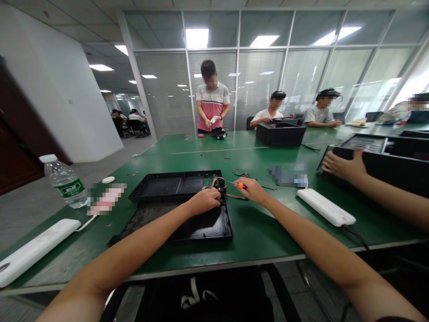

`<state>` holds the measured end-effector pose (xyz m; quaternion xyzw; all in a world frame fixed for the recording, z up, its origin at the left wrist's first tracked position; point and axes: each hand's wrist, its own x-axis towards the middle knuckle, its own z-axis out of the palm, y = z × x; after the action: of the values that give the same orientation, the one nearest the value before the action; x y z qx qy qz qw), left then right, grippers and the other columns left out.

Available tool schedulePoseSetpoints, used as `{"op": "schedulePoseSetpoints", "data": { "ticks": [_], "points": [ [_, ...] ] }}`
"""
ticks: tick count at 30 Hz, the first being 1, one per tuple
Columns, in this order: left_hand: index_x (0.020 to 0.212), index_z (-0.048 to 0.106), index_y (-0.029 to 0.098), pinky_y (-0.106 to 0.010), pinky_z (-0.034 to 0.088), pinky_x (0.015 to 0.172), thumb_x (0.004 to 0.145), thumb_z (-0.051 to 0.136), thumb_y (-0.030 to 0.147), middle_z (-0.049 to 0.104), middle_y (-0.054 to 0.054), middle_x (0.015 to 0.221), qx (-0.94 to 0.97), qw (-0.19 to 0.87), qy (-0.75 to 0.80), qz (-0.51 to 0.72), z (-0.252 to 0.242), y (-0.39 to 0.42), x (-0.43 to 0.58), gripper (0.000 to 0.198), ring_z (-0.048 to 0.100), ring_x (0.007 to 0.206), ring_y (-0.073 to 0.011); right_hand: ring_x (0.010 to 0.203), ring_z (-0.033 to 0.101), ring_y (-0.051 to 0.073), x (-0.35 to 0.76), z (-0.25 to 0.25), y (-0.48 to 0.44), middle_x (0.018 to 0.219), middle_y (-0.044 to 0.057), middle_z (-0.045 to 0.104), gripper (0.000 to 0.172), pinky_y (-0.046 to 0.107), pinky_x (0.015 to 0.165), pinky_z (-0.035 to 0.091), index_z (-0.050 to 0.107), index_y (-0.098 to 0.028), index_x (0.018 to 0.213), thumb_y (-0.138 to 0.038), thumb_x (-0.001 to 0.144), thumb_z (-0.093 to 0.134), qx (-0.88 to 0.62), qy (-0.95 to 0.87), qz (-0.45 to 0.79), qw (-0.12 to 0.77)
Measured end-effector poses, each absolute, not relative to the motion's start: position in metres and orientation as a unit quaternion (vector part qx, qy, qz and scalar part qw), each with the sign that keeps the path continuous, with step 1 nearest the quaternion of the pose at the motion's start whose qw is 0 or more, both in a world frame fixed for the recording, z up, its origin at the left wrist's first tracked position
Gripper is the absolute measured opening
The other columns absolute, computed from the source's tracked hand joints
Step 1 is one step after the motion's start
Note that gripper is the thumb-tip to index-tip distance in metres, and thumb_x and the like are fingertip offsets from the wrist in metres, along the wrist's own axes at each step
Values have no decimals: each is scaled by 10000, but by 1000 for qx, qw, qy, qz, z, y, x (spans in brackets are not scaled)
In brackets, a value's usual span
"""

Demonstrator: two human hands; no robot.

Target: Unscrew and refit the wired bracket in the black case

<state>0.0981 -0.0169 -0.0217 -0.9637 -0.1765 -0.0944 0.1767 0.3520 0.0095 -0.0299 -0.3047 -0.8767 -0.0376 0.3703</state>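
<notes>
Screwdriver (240,185) points left, long axis crosswise; right hand (254,191) closed round it, left hand (207,200) curled, hold unclear.

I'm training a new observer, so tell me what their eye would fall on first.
Probably the open black casing on the green table, with the left hand over its right side. Just right of that, the orange on the screwdriver in the right hand stands out. Across the table, a standing person in a pink-and-white shirt also catches the eye.
</notes>
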Motion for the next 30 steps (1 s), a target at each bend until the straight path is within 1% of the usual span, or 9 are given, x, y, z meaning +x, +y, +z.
{"op": "schedulePoseSetpoints", "data": {
  "ticks": [3, 6, 11, 17, 21, 23, 26, 28, 30],
  "points": [
    [870, 625, 184, -303, 369, 832, 901, 404, 217, 550, -56, 953, -961, 150, -184, -141, -24, -17, 97, 225, 472, 914, -163, 760, 583, 170, 354, -28, 9, 820, 64, 637, 166, 275, 686, 442, 592, -178, 874, -254, 836, 450, -310, -861, -47, 400],
    [904, 606, 165, -295, 368, 841, 921, 356, 240, 565, -63, 928, -948, 128, -223, -185, -24, -17, 102, 263, 484, 908, -160, 744, 585, 171, 353, -25, 7, 805, 66, 641, 174, 274, 673, 441, 593, -180, 859, -261, 836, 441, -313, -856, -48, 409],
    [891, 605, 143, -316, 385, 805, 923, 349, 265, 591, -79, 880, -938, 121, -269, -181, -30, -16, 112, 286, 509, 865, -175, 750, 598, 186, 350, -24, 5, 822, 72, 657, 212, 291, 683, 446, 605, -181, 868, -291, 837, 426, -328, -857, -38, 396],
    [875, 615, 132, -318, 395, 826, 915, 370, 255, 613, -76, 865, -945, 98, -254, -181, -38, -15, 110, 277, 519, 854, -171, 722, 594, 183, 352, -27, 9, 805, 73, 655, 230, 285, 669, 444, 606, -184, 842, -319, 839, 420, -333, -852, -31, 402],
    [913, 622, 143, -312, 391, 866, 902, 395, 218, 624, -74, 926, -957, 71, -209, -191, -36, -13, 107, 240, 517, 895, -161, 736, 579, 181, 351, -27, 10, 798, 66, 635, 191, 287, 683, 431, 576, -187, 837, -303, 832, 425, -329, -856, -19, 397],
    [917, 624, 145, -313, 392, 875, 894, 399, 191, 627, -72, 953, -960, 60, -193, -196, -35, -13, 106, 231, 516, 910, -158, 734, 562, 174, 350, -26, 9, 813, 61, 614, 167, 286, 683, 422, 543, -184, 882, -305, 809, 454, -338, -856, -2, 391],
    [887, 628, 145, -315, 396, 874, 879, 419, 180, 632, -67, 948, -959, 41, -190, -206, -36, -11, 106, 212, 517, 911, -159, 661, 510, 144, 350, -23, 8, 790, 25, 556, 258, 273, 623, 409, 441, -187, 962, -298, 742, 520, -367, -833, 81, 405],
    [861, 626, 147, -311, 393, 875, 867, 438, 180, 633, -64, 938, -958, 22, -196, -209, -37, -11, 105, 191, 518, 914, -158, 578, 466, 119, 354, -19, 8, 723, -18, 511, 290, 251, 554, 391, 380, -201, 963, -282, 721, 519, -363, -814, 198, 407],
    [863, 615, 149, -311, 386, 880, 854, 462, 182, 629, -62, 940, -954, 2, -213, -214, -38, -11, 105, 157, 519, 927, -158, 528, 446, 103, 360, -11, 9, 678, -41, 486, 284, 235, 510, 376, 369, -209, 947, -284, 718, 518, -332, -795, 321, 393]
  ]
}}
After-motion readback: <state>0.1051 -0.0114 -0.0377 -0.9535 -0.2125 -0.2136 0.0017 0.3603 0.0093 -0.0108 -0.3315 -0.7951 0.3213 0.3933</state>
